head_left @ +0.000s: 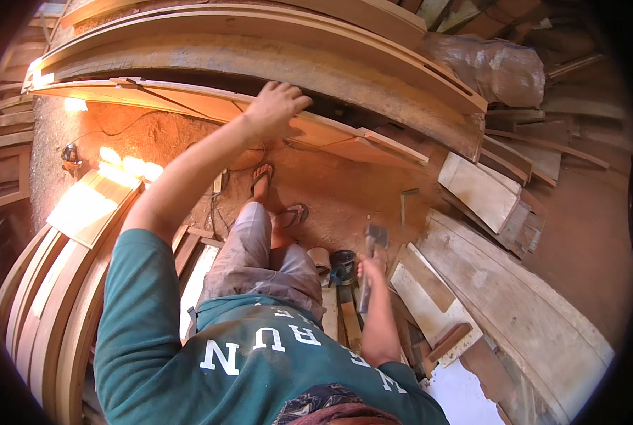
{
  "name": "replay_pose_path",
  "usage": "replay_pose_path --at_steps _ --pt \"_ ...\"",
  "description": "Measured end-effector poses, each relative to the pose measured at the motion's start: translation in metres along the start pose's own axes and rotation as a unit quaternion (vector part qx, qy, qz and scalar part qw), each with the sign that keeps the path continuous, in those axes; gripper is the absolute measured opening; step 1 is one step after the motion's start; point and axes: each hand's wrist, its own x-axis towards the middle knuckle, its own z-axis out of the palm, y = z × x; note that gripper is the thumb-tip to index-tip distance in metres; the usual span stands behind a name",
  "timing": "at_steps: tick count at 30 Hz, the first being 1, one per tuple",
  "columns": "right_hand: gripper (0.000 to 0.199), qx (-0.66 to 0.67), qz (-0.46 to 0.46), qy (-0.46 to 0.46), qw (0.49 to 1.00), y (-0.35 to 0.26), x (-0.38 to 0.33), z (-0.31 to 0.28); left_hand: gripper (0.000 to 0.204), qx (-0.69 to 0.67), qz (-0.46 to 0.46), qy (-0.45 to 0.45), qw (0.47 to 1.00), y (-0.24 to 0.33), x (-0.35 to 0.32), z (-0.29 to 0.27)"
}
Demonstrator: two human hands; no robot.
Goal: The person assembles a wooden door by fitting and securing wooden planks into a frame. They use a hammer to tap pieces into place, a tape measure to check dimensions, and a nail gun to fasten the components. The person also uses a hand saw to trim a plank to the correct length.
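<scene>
Hammer (370, 255) in right hand (370, 268), grip clenched round the handle, head up, held low beside the right knee over the dirt floor (345, 191). Left hand (274, 108) stretched forward, fingers curled over the edge of a long wooden board (189, 99) on the desk. Planks (501, 297) lie right, boards (54, 297) stacked left.

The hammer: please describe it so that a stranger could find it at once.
Start at the sandy floor right of the person's sandalled feet. Just below, the right hand grips a hammer by its handle. It alone has a grey metal head, raised above surrounding wooden offcuts.
</scene>
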Motion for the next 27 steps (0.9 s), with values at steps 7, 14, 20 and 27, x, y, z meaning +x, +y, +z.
replay_pose_path --at_steps 7,14,20,27 --pt "0.025 -0.072 0.121 -0.076 0.987 0.051 -0.050 0.039 0.059 -0.067 -0.082 0.048 0.993 0.089 0.032 0.042" --pt "0.021 0.017 0.093 -0.030 0.995 0.021 -0.051 0.037 0.051 -0.085 -0.168 0.079 0.979 0.099 0.044 0.039" --pt "0.038 -0.071 -0.166 0.223 0.958 -0.124 -0.099 0.019 0.046 -0.094 -0.170 0.051 0.980 0.096 0.049 0.039" --pt "0.052 -0.097 -0.287 0.348 0.887 -0.244 -0.120 -0.012 0.046 -0.110 -0.187 0.027 0.976 0.097 0.055 0.042"
